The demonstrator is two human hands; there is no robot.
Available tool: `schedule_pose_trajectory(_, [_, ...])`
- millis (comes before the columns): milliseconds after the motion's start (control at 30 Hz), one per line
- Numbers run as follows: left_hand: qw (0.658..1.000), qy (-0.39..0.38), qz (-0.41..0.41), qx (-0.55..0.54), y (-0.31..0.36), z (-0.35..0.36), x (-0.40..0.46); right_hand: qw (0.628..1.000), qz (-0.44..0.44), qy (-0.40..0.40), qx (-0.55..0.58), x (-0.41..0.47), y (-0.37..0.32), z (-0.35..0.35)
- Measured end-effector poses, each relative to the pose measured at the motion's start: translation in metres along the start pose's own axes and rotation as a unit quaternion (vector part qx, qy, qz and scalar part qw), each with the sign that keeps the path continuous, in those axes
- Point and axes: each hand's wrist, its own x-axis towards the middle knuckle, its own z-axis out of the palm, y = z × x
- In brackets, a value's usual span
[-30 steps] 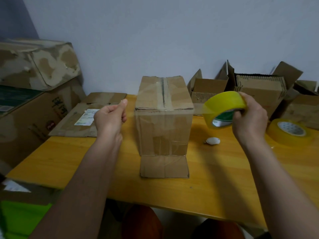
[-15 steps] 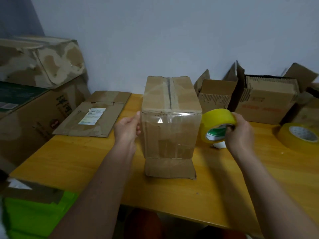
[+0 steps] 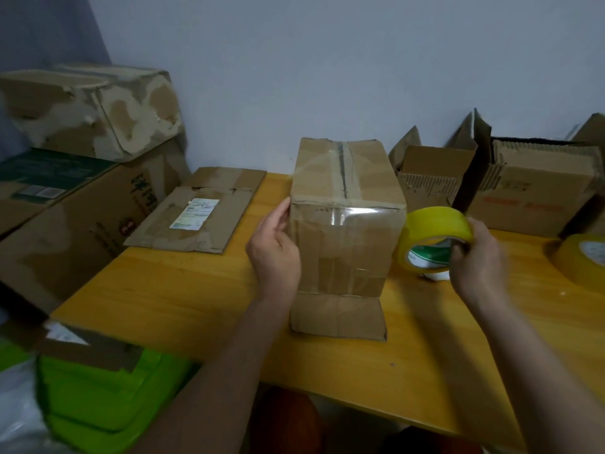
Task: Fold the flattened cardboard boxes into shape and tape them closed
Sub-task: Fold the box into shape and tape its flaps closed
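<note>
We brace the box (image 3: 343,231), upright mid-worktop (image 3: 183,299), with our left hand (image 3: 275,253) spread flat against its side, while our right hand (image 3: 476,257) grips the tape roll (image 3: 432,237), drawing tape across the front.

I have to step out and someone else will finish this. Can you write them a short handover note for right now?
Left hand: flat against the box's left side, steadying it.
Right hand: grips the tape roll at the box's right side.
Done: box folded, standing on the table; top seam taped; a strip runs across the upper front.
Left: finish and cut this strip; fold the flat box at the back left. Spare roll far right.
</note>
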Motion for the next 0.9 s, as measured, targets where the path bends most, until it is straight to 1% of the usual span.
schedule_pose_trajectory(67, [0.999,-0.029,0.007,0.031,0.004,0.0,-0.007,1.0,-0.011,0.005,0.005,-0.002,0.001,0.001])
schedule_pose_trajectory(100, [0.996,-0.057,0.0,0.067,0.004,-0.001,-0.006,1.0,-0.017,0.007,0.011,-0.004,0.001,0.001])
schedule_pose_trajectory(167, [0.981,-0.12,-0.054,0.145,0.002,-0.006,0.004,0.999,-0.02,0.0,0.024,-0.005,-0.001,0.001])
schedule_pose_trajectory(200, [0.97,-0.132,-0.09,0.184,0.003,-0.009,0.009,0.999,-0.022,-0.01,0.025,-0.006,-0.004,0.001])
schedule_pose_trajectory(233, [0.963,-0.11,-0.097,0.225,0.006,-0.011,0.01,0.999,-0.032,-0.021,0.023,-0.007,-0.006,0.001])
schedule_pose_trajectory(267, [0.962,-0.069,-0.064,0.255,0.011,-0.011,0.008,0.998,-0.049,-0.03,0.025,-0.01,-0.01,0.001])
schedule_pose_trajectory(300, [0.967,-0.035,0.008,0.253,0.018,-0.009,0.007,0.997,-0.066,-0.037,0.032,-0.013,-0.013,0.001])
schedule_pose_trajectory(333, [0.968,-0.045,0.079,0.234,0.026,-0.004,0.006,0.995,-0.079,-0.046,0.039,-0.015,-0.017,0.002])
schedule_pose_trajectory(367, [0.965,-0.095,0.127,0.211,0.032,0.002,0.006,0.993,-0.087,-0.061,0.045,-0.017,-0.021,0.003])
schedule_pose_trajectory(400, [0.955,-0.149,0.146,0.208,0.035,0.007,0.007,0.991,-0.091,-0.085,0.054,-0.019,-0.023,0.004])
schedule_pose_trajectory(433, [0.945,-0.179,0.147,0.23,0.034,0.01,0.008,0.987,-0.094,-0.112,0.07,-0.021,-0.027,0.004])
schedule_pose_trajectory(467, [0.94,-0.176,0.143,0.255,0.031,0.01,0.011,0.981,-0.099,-0.14,0.094,-0.022,-0.03,0.003])
schedule_pose_trajectory(533, [0.94,-0.141,0.123,0.284,0.026,0.008,0.017,0.964,-0.12,-0.195,0.137,-0.024,-0.036,0.001])
schedule_pose_trajectory(600, [0.941,-0.129,0.104,0.295,0.024,0.006,0.019,0.942,-0.139,-0.248,0.177,-0.026,-0.043,0.0])
schedule_pose_trajectory(700, [0.942,-0.142,0.087,0.291,0.026,0.004,0.024,0.913,-0.141,-0.309,0.227,-0.029,-0.053,-0.003])
schedule_pose_trajectory(800, [0.943,-0.155,0.1,0.278,0.025,-0.004,0.026,0.877,-0.109,-0.375,0.281,-0.033,-0.06,-0.006])
schedule_pose_trajectory(900, [0.948,-0.167,0.12,0.244,0.019,-0.021,0.029,0.836,-0.109,-0.43,0.323,-0.036,-0.065,-0.007])
